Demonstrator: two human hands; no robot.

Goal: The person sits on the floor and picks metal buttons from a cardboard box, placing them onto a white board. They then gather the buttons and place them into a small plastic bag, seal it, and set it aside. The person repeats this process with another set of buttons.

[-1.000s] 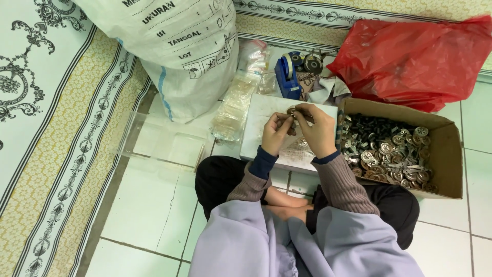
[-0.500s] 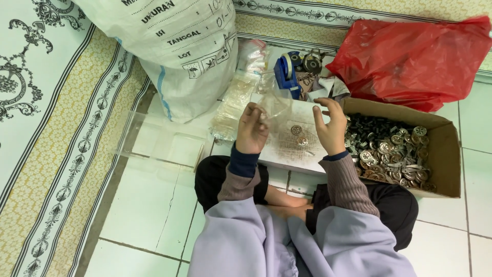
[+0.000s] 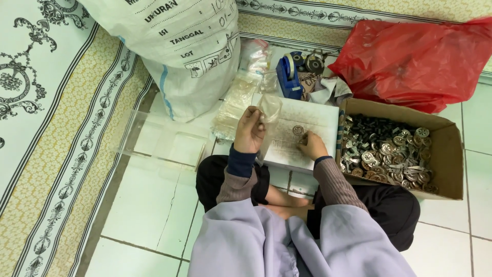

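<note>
Over white board [image 3: 312,120]: left hand [image 3: 249,131] pinches clear bag [image 3: 269,110]; right hand [image 3: 311,146] touches metal disc [image 3: 298,130].

Cardboard box [image 3: 451,154] of metal parts [image 3: 389,154] right of board [image 3: 312,120], sack [image 3: 179,51] behind-left.

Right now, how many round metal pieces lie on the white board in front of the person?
1 clearly: a round metal piece lies mid-board. The right hand rests beside it and may cover more.

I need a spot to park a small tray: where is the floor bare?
Bare white tile lies left of the knees, beside the patterned mat. It's crowded ahead: white sack, red bag, cardboard box, with the left hand and right hand over the white board.
</note>
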